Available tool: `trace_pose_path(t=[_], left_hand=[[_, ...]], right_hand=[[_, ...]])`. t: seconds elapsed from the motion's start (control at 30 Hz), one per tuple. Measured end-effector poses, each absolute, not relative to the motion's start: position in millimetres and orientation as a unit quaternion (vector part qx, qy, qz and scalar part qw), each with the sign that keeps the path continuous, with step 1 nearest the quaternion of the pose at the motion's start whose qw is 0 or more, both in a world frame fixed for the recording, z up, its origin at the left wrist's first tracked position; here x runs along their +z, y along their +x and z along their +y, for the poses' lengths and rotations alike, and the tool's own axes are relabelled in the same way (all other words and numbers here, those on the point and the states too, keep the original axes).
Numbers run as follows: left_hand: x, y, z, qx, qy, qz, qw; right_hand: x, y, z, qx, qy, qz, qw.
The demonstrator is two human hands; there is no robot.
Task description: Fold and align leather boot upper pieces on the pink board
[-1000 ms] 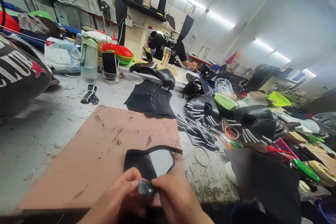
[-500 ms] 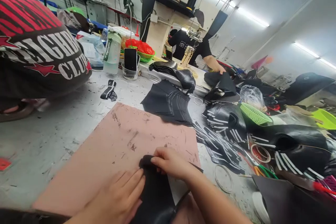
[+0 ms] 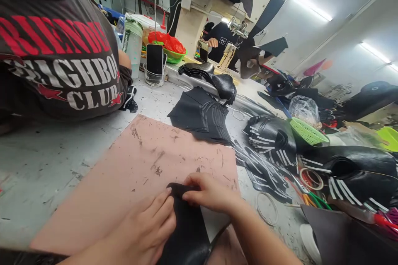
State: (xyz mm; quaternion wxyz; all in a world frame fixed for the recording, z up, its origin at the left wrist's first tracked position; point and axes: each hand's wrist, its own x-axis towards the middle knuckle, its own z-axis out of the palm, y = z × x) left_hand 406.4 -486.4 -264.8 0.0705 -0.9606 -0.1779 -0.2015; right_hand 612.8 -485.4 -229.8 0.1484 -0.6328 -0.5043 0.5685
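Observation:
A black leather piece (image 3: 187, 225) lies over the near part of a scuffed pink board (image 3: 124, 174). My right hand (image 3: 211, 192) pinches its far edge, thumb and forefinger closed on what looks like a fold. At the left side of the same piece, my left hand (image 3: 152, 221) has its fingers bent and pressed together, the fingertips gripping near the top left corner. Its thumb is hidden. Just beyond the board sits a fanned stack of black pieces (image 3: 199, 114).
Black leather parts with white strips (image 3: 270, 138) fill the right side, near scissors with green handles (image 3: 319, 201) and a tape roll (image 3: 265, 207). A sewing machine (image 3: 199, 20) stands behind. A person in a printed shirt (image 3: 68, 66) leans in at left.
My left fingertips have moved up to the piece's top left corner and curled. The person at left has risen and shifted right. The co-worker behind has lifted dark pieces off the machine table.

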Motion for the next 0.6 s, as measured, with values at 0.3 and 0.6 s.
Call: trace_pose_path(t=[0.3,0.6], left_hand=[[-265,412,-486,-0.235,-0.950,-0.203,0.039],[-268,422,-481,-0.189,-0.967,-0.159,0.059]], right_hand=[[-247,657,-508,0.552,-0.685,-0.368,0.302],[-243,658,-505,0.392,-0.774,-0.432,0.246]])
